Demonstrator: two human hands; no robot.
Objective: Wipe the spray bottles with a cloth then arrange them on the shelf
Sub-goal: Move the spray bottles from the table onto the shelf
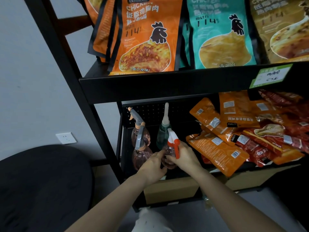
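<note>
Both bare forearms reach forward and up from the lower edge of the view, drawing together at the hands. The left hand (pixel 153 166) has its fingers curled inward, fingertips pointing right. The right hand (pixel 184 156) sits just beside it, slightly higher, fingers bent toward the left one, nearly touching.

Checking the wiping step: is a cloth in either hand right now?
No. Both the left hand and right hand grip the red-triggered spray bottle bare, with no cloth between them.

Three upright spray bottles (pixel 168 148) crowd the lower shelf (pixel 184 174), left of packets.
</note>
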